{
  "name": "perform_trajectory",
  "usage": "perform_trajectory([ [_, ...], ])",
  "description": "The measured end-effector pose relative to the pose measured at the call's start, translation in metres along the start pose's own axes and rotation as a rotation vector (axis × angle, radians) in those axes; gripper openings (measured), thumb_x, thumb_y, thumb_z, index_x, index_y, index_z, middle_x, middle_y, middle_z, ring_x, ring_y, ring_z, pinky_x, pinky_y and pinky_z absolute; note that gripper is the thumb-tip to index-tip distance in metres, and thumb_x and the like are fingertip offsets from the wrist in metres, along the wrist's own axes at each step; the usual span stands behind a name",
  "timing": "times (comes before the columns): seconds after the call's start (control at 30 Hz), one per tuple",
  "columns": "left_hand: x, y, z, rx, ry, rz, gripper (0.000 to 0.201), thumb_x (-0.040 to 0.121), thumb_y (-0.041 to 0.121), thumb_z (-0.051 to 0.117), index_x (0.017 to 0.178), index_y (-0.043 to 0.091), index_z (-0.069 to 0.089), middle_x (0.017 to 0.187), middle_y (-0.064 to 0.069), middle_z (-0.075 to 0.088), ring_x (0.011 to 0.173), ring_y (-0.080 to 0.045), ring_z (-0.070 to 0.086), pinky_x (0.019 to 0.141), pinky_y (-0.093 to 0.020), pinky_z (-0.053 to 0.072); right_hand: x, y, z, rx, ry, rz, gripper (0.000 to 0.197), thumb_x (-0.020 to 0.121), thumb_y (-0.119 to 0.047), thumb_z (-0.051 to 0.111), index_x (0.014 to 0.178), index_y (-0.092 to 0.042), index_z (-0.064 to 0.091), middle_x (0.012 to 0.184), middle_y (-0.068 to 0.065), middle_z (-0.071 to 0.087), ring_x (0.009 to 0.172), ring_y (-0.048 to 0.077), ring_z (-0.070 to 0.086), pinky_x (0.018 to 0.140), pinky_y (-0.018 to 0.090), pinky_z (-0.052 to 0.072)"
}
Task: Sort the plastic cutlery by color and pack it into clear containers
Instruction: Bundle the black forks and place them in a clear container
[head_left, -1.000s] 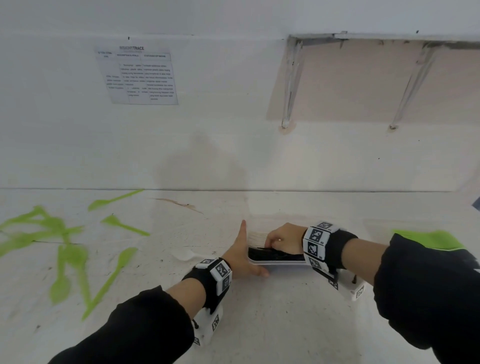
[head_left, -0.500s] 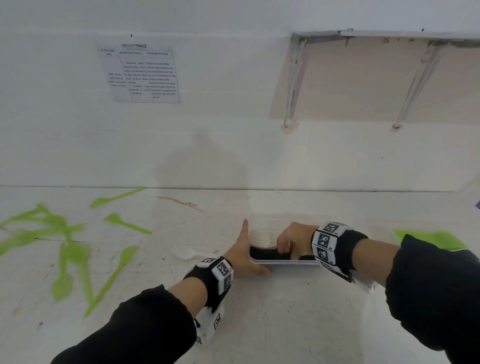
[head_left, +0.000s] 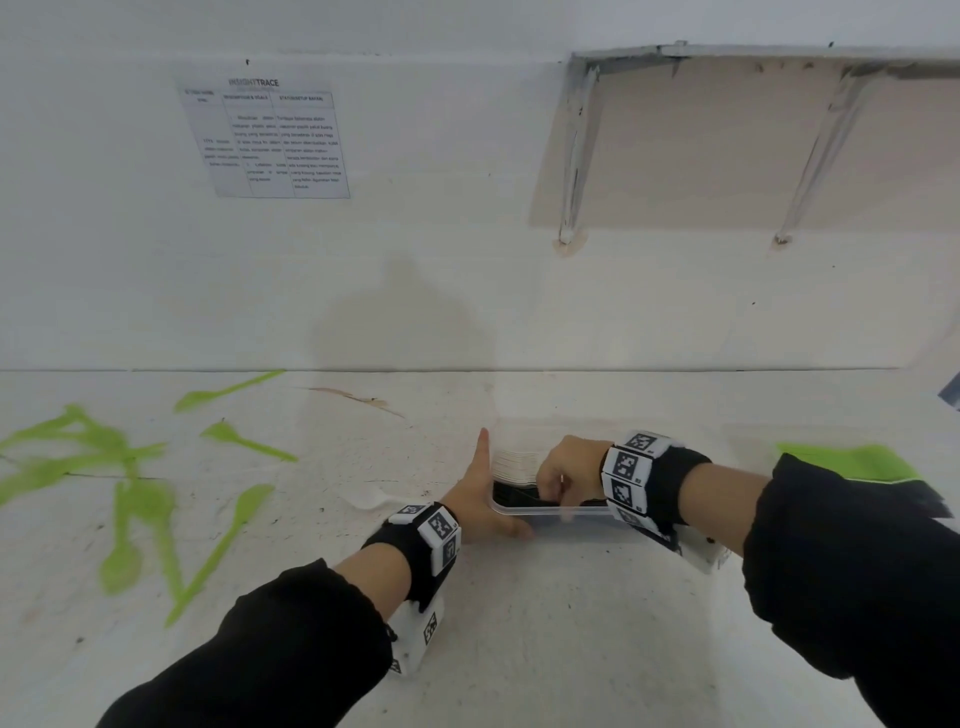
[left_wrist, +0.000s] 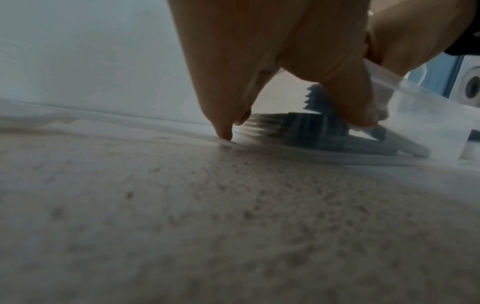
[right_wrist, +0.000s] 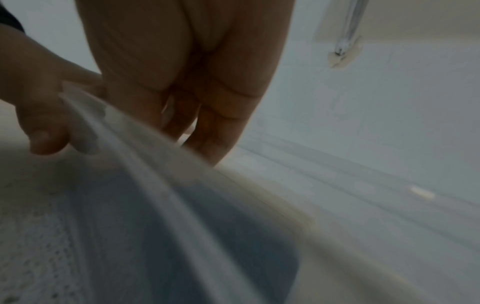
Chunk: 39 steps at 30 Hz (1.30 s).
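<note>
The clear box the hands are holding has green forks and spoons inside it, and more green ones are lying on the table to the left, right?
Not quite: the cutlery inside the clear container is black, as the left wrist view shows. Green cutlery does lie on the table at left.

Black long sleeves (head_left: 291, 639) on both arms, the right one with a bright green panel (head_left: 852, 460) near the shoulder. Each wrist wears a black band (head_left: 410, 558) carrying white blocks printed with black square markers (head_left: 626, 467); white camera housing (head_left: 415, 639) under each wrist.
</note>
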<state>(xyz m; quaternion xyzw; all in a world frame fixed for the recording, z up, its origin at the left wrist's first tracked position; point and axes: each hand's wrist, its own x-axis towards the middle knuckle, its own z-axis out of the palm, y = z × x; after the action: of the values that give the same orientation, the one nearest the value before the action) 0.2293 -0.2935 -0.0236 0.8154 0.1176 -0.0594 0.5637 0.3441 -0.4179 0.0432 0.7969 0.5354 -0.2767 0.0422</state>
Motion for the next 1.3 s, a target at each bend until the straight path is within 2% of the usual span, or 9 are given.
perform_trajectory([
  [0.07, 0.001, 0.000, 0.000, 0.003, 0.000, -0.005, 0.127, 0.071, -0.009, 0.074, 0.137, 0.005, -0.035, 0.136, 0.007, 0.017, 0.125, 0.002, 0.016, 0.094, -0.006, 0.022, 0.002, 0.002, -0.001, -0.006, -0.021, -0.011, 0.031, 0.082, -0.006, 0.066, 0.113, -0.005, 0.065, 0.114, 0.014, 0.065, 0.075, 0.009, 0.050, 0.055, 0.004, 0.035],
  [0.27, 0.000, 0.001, 0.002, -0.011, -0.007, 0.002, 0.123, 0.075, -0.010, 0.070, 0.138, 0.005, -0.034, 0.148, -0.003, 0.013, 0.122, 0.002, 0.013, 0.091, -0.003, 0.018, 0.002, 0.006, 0.001, -0.184, -0.091, 0.036, 0.031, 0.086, -0.010, 0.060, 0.116, -0.008, 0.063, 0.117, 0.009, 0.064, 0.107, 0.024, 0.059, 0.087, 0.025, 0.044],
  [0.5, 0.002, -0.003, 0.001, -0.016, -0.002, -0.015, 0.129, 0.072, -0.001, 0.076, 0.139, 0.010, -0.034, 0.151, 0.005, 0.006, 0.125, 0.004, 0.007, 0.100, -0.009, 0.016, 0.002, 0.012, -0.002, -0.306, -0.151, 0.055, 0.028, 0.081, 0.000, 0.056, 0.107, 0.000, 0.065, 0.110, 0.017, 0.065, 0.101, 0.033, 0.059, 0.078, 0.031, 0.047],
  [0.63, 0.002, -0.003, 0.000, -0.027, -0.008, -0.012, 0.130, 0.072, -0.003, 0.076, 0.138, 0.011, -0.036, 0.156, -0.003, 0.003, 0.125, 0.003, 0.010, 0.104, -0.016, 0.018, 0.006, 0.014, 0.003, -0.358, -0.196, 0.048, 0.025, 0.078, 0.002, 0.055, 0.098, -0.002, 0.069, 0.101, 0.017, 0.068, 0.075, 0.030, 0.054, 0.068, 0.026, 0.041],
  [0.77, 0.002, -0.004, 0.000, -0.036, -0.003, -0.005, 0.130, 0.072, -0.004, 0.075, 0.138, 0.011, -0.036, 0.157, -0.004, 0.000, 0.126, 0.002, 0.010, 0.105, -0.017, 0.019, 0.008, 0.009, 0.002, -0.412, -0.183, -0.005, 0.021, 0.075, 0.000, 0.059, 0.094, 0.007, 0.064, 0.100, 0.026, 0.064, 0.093, 0.043, 0.059, 0.065, 0.038, 0.046],
  [0.93, 0.002, -0.002, 0.002, -0.007, -0.006, 0.006, 0.127, 0.074, -0.006, 0.073, 0.137, 0.008, -0.036, 0.156, -0.005, 0.003, 0.128, 0.000, 0.014, 0.098, -0.012, 0.022, 0.007, 0.008, 0.004, -0.321, -0.152, -0.060, 0.022, 0.078, 0.003, 0.057, 0.096, -0.004, 0.066, 0.090, 0.015, 0.065, 0.075, 0.018, 0.051, 0.067, 0.020, 0.042],
  [1.07, 0.005, -0.007, 0.000, -0.002, 0.009, -0.021, 0.131, 0.072, 0.000, 0.077, 0.138, 0.012, -0.035, 0.157, -0.003, 0.001, 0.134, -0.002, 0.013, 0.105, -0.016, 0.021, 0.003, 0.009, -0.001, -0.230, -0.134, -0.060, 0.024, 0.076, 0.001, 0.065, 0.100, -0.001, 0.068, 0.097, 0.017, 0.069, 0.076, 0.018, 0.054, 0.058, 0.016, 0.037],
  [1.17, 0.006, -0.007, 0.000, -0.012, 0.001, -0.020, 0.129, 0.072, -0.002, 0.076, 0.138, 0.010, -0.035, 0.153, 0.001, 0.006, 0.129, 0.002, 0.011, 0.101, -0.012, 0.019, 0.003, 0.010, -0.001, -0.215, -0.102, -0.044, 0.028, 0.079, 0.002, 0.062, 0.107, 0.001, 0.066, 0.107, 0.017, 0.067, 0.095, 0.029, 0.061, 0.061, 0.015, 0.035],
  [1.3, 0.006, -0.008, 0.000, 0.001, 0.007, -0.028, 0.131, 0.072, 0.003, 0.078, 0.139, 0.013, -0.035, 0.149, 0.008, 0.005, 0.138, -0.004, 0.008, 0.108, -0.015, 0.016, -0.001, 0.016, -0.005, -0.108, -0.052, 0.033, 0.037, 0.085, -0.006, 0.062, 0.122, -0.008, 0.060, 0.120, 0.010, 0.063, 0.110, 0.024, 0.057, 0.076, 0.012, 0.034],
])
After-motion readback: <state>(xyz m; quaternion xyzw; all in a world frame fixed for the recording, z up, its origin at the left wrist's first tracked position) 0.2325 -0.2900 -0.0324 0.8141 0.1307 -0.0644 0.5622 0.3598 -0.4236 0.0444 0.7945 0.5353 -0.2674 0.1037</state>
